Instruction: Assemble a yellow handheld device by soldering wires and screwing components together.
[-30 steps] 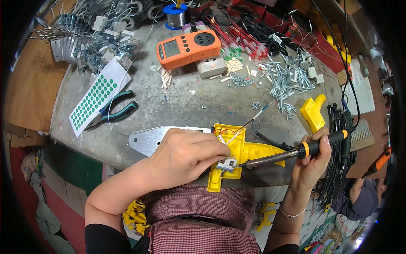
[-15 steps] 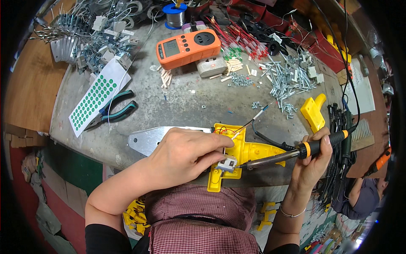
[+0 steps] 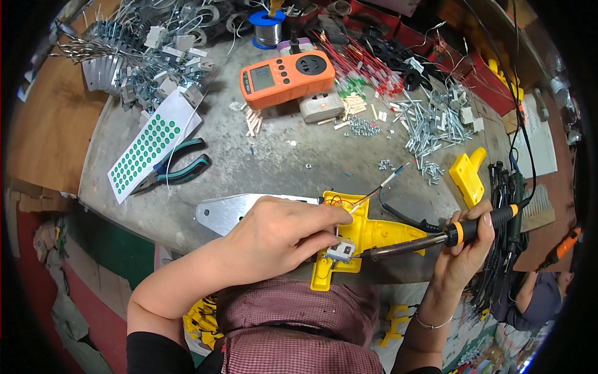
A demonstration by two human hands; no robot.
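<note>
A yellow plastic housing half point(image 3: 380, 232) lies open at the table's front edge, with a flat metal plate point(image 3: 225, 212) joined on its left. Over the housing sits a small pale grey block with metal terminals point(image 3: 341, 250). My left hand point(image 3: 283, 234) is closed just above it, thumb and index finger pinching what looks like a thin white wire; the fingers partly hide it. In my right hand point(image 3: 468, 240) is a soldering iron point(image 3: 489, 219) with a black and orange handle. Its tip is at the block's right side, and I cannot tell if it touches.
Across the table lie pliers point(image 3: 180, 168), a sheet of green stickers point(image 3: 144, 146), an orange meter point(image 3: 286, 78), a solder spool point(image 3: 266, 30), and screws point(image 3: 430, 124). Another yellow part point(image 3: 467, 177) and black cables point(image 3: 498, 230) lie right. A person point(image 3: 536, 299) is beyond.
The whole view has shifted slightly, so the scene appears a little farther right and lower. Both hands, the block and the iron keep nearly the same positions relative to each other.
</note>
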